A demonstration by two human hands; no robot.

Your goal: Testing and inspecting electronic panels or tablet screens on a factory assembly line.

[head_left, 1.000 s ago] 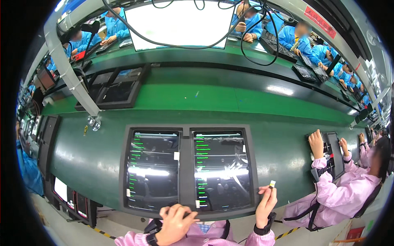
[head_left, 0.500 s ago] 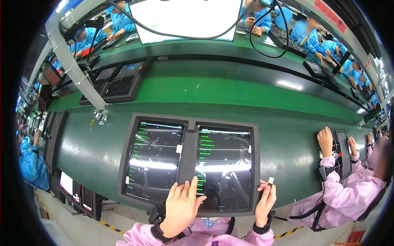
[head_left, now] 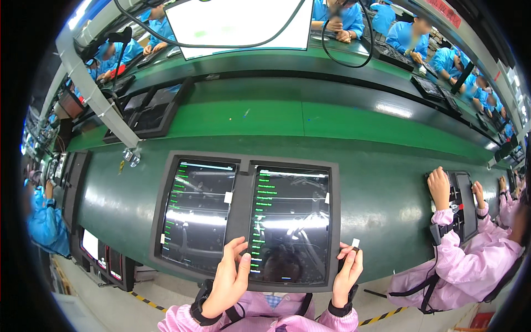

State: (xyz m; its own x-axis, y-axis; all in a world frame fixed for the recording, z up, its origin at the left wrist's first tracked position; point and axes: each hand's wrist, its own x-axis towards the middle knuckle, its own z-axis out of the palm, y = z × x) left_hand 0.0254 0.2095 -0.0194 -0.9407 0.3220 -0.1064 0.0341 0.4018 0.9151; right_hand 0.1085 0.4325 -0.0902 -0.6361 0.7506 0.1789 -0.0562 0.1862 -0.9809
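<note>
Two black tablets lie side by side in a dark grey foam tray: the left tablet (head_left: 196, 221) and the right tablet (head_left: 290, 232). Both screens are lit, with lists of green text down their left sides. Clear film with bubbles and glare covers them. My left hand (head_left: 228, 279) hovers over the tray's lower middle, between the tablets, its fingers apart and holding nothing. At the tray's lower right corner, my right hand (head_left: 347, 271) pinches a small dark piece with a white end (head_left: 355, 243). Its exact kind is too small to make out.
The tray (head_left: 243, 207) rests on a green worktable (head_left: 381, 188). A grey metal post (head_left: 99, 94) rises at the left. Behind are another dark tray (head_left: 149, 110) and a large bright screen (head_left: 238, 27). A co-worker in pink (head_left: 459, 249) handles a device at the right.
My left hand has lifted off the right tablet's lower left and drawn back leftward. My right hand keeps the small piece at the tray's corner. The whole view has shifted slightly.
</note>
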